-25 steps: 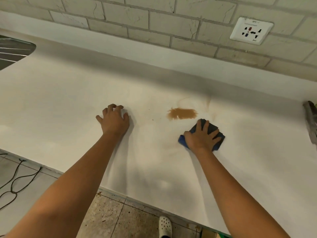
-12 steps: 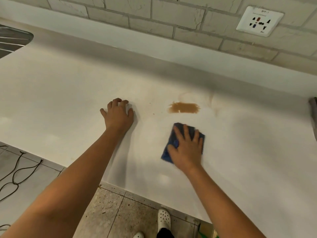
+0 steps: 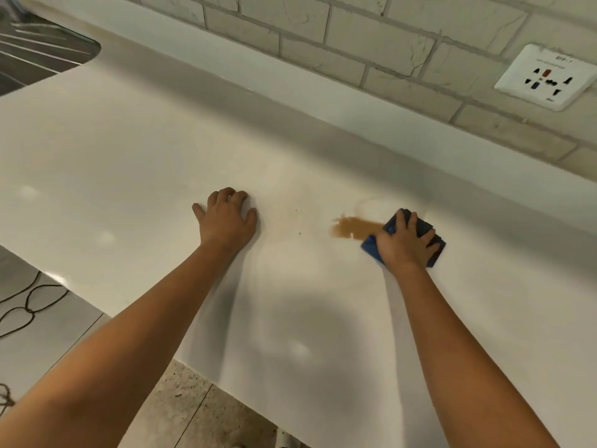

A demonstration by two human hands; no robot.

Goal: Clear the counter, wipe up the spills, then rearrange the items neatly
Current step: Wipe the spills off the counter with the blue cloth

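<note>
A brown spill [image 3: 353, 227] lies on the white counter [image 3: 129, 163], right of middle. A folded blue cloth [image 3: 429, 240] sits at the spill's right end and touches it. My right hand [image 3: 403, 244] presses flat on the cloth with straight, spread fingers. My left hand [image 3: 226, 218] rests on the bare counter to the left of the spill, its fingertips bent down against the surface, holding nothing. Small brown specks [image 3: 299, 233] dot the counter between my hands.
A steel sink [image 3: 35, 50] is set into the counter at the far left. A white wall socket [image 3: 546, 77] sits on the tiled wall at the upper right. Dark cables [image 3: 29, 302] lie on the floor below the counter's front edge.
My right hand slid the blue cloth toward me and left, then back away to the right end of the spill. My left hand stayed planted on the counter.
</note>
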